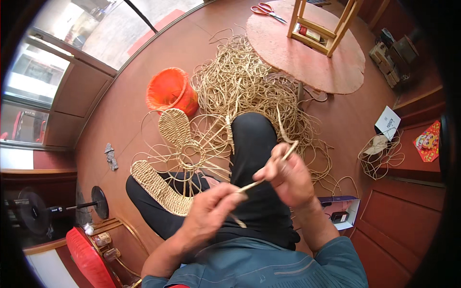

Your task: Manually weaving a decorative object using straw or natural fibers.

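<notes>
A straw cord (253,185) stretches taut between my two hands, over my right thigh. My left hand (213,206) pinches its lower end between thumb and fingers. Farther up, my right hand (288,180) is closed on the same cord, its fingers slightly blurred. Beyond the right hand the cord bends back toward a big tangled pile of straw cord (235,79). Left of my hands, a woven straw piece lies against my left leg: an oval panel (174,128), a curved band (156,188) and a small ring (186,165), with loose strands sticking out.
An orange-lined bucket (169,89) stands left of the pile. Behind it, a round board (321,62) carries red-handled scissors (269,12) and a wooden frame (331,36). At right are an open white box (353,216) and loose cord (379,158); a red-seated chair (89,259) stands lower left.
</notes>
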